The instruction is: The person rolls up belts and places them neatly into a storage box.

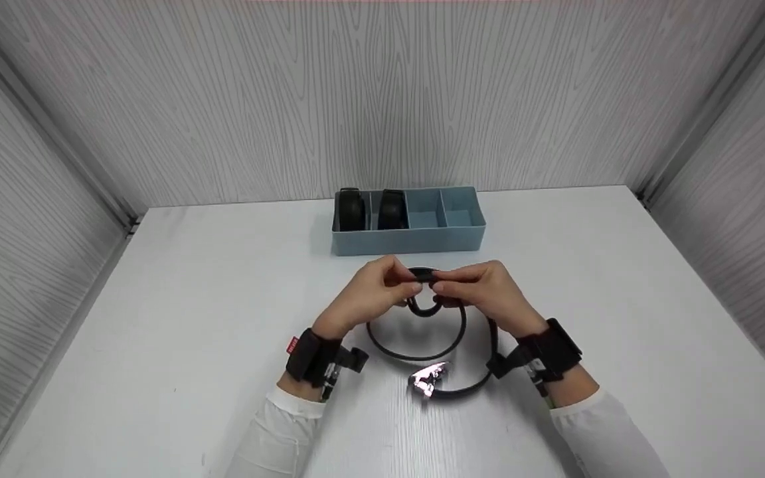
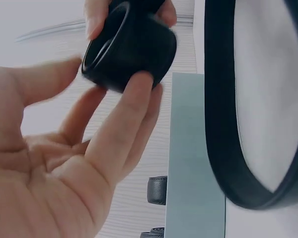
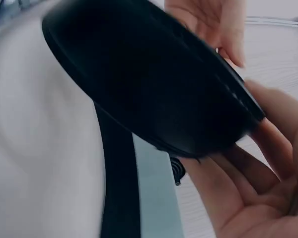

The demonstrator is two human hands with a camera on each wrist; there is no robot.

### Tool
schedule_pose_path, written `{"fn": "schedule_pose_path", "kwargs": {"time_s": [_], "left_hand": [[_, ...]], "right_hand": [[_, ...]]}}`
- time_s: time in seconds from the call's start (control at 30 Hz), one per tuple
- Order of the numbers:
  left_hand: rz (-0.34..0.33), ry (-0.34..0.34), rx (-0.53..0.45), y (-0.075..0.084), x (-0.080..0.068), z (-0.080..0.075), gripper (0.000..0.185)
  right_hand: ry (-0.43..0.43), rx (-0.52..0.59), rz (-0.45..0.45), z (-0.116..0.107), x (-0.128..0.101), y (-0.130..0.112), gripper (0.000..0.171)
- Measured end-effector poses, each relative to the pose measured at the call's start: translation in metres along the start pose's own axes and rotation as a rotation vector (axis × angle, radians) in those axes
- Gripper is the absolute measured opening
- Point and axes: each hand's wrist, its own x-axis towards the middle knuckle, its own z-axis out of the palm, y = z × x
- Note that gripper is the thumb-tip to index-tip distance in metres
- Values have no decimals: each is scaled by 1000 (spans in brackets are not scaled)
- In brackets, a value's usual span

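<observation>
Both hands, left hand (image 1: 370, 292) and right hand (image 1: 485, 290), pinch a black belt (image 1: 422, 345), partly rolled, its silver buckle (image 1: 429, 380) below them on the white table (image 1: 157, 318).

No lettering can be read on anything here.

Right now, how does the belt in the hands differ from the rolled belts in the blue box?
The belt in the hands is only partly rolled, its tail and silver buckle loose on the table; the rolled belts are fully coiled. The left hand and right hand pinch its coil, while those in the blue box stand on edge, untouched, in its two left compartments. All look black.
</observation>
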Motion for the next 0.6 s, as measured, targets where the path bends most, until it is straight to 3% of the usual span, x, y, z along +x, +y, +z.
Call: {"fn": "schedule_pose_path", "kwargs": {"time_s": [0.07, 0.17, 0.47, 0.6], "left_hand": [[4, -27, -3, -1, -1, 0, 16], [9, -15, -4, -1, -1, 1, 12], [22, 172, -67, 0, 1, 5, 14], [25, 197, -124, 1, 2, 5, 14]], "right_hand": [[-35, -35, 6, -1, 0, -1, 33], [-35, -35, 3, 1, 1, -1, 33], [159, 184, -88, 17, 3, 8, 31], [195, 225, -89, 20, 2, 8, 32]]}}
